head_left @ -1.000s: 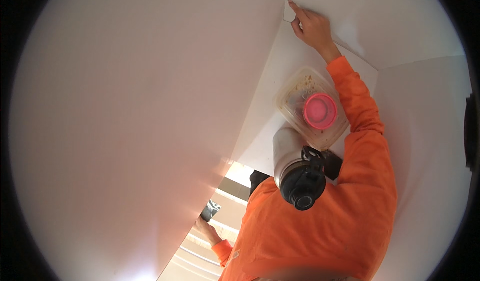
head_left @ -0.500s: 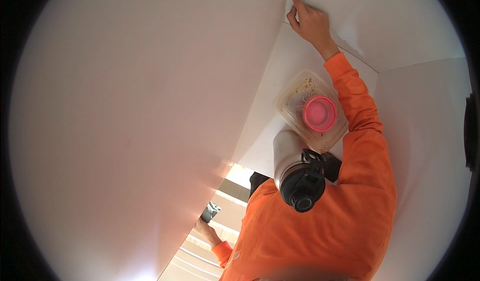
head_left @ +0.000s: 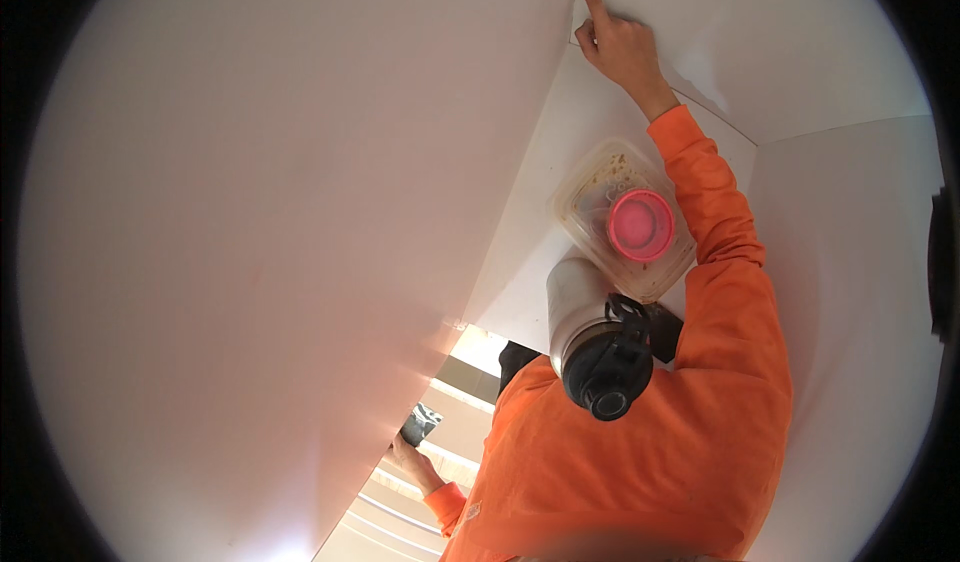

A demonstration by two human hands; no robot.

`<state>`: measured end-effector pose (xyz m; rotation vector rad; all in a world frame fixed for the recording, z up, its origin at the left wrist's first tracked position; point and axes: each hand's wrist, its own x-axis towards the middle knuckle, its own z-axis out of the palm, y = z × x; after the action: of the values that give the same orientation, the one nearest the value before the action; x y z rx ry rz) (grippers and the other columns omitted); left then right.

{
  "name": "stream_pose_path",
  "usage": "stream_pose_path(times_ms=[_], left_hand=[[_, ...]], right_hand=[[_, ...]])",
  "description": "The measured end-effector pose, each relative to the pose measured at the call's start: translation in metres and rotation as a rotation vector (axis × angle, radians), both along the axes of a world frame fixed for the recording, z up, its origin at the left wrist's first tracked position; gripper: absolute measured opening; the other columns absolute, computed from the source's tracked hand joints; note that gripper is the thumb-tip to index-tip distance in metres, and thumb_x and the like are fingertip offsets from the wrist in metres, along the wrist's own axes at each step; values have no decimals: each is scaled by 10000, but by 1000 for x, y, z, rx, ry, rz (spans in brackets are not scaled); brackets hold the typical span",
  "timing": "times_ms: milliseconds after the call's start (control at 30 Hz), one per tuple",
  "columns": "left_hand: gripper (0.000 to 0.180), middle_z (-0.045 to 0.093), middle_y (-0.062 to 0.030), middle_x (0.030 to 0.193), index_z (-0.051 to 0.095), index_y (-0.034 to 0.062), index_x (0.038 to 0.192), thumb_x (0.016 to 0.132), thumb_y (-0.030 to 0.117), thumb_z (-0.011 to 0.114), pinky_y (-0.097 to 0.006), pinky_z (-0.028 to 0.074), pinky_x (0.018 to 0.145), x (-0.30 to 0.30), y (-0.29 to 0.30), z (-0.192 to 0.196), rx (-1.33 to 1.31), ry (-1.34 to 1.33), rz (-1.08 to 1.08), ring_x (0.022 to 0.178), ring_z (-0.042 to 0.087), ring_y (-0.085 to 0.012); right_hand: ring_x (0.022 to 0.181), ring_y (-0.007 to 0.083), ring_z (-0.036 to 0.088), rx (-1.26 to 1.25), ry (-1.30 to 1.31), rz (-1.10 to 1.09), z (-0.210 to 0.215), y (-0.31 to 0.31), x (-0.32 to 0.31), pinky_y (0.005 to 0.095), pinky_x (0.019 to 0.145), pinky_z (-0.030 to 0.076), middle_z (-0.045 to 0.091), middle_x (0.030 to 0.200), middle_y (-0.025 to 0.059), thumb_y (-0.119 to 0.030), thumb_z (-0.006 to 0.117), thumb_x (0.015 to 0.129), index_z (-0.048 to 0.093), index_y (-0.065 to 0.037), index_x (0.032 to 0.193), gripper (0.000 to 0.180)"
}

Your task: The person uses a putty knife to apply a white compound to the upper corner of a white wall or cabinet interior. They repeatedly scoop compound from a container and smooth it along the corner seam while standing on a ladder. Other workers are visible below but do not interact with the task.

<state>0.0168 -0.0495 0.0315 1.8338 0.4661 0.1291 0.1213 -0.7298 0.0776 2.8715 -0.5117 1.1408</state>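
Now we've got a big white board (head_left: 280,212) standing on edge beside us, broad, thin and probably light but floppy, so opposite edges look the best grip. Our right hand (head_left: 622,47) pinches its top corner, forefinger out; our left hand (head_left: 408,450) grips the lower edge, a bottle (head_left: 592,342) and tub (head_left: 625,222) tucked under our right arm.

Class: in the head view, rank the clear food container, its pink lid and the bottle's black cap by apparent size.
1. Clear food container
2. Black cap
3. Pink lid
The cap sits nearer the camera, so its rank over the lid is unsure.
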Motion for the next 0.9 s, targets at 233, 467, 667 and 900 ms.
stream_pose_path(times_ms=[233,467,667,900], left_hand=[[295,627,-65,984,584,-23,1115,918,188,647,-247,489,642,0,-4,2,-10,13,27,780,590,-118],[304,627,-72,1006,568,-25,1125,921,188,643,-261,499,666,-1,-3,2,-3,25,58,803,602,-128],[292,632,-74,987,570,-21,1120,919,178,644,-257,503,666,-2,0,-2,-42,-30,32,807,608,-132],[291,636,-66,966,586,-19,1115,917,185,650,-251,499,660,0,5,-3,8,19,13,787,602,-119]], right_hand=[[481,134,579,25,-126,65,-4,6,-6,268,479,486,613,626,-33,-60,613,759,420,-141,1419,692],[412,204,514,-39,-208,110,23,4,-2,321,435,456,521,519,77,-51,583,786,399,20,1392,637],[424,223,533,8,-223,96,31,5,1,342,434,459,516,516,85,-43,579,786,430,-3,1373,607],[431,239,551,-31,-197,47,26,4,3,357,440,473,530,520,92,-40,581,775,432,-3,1376,620]])
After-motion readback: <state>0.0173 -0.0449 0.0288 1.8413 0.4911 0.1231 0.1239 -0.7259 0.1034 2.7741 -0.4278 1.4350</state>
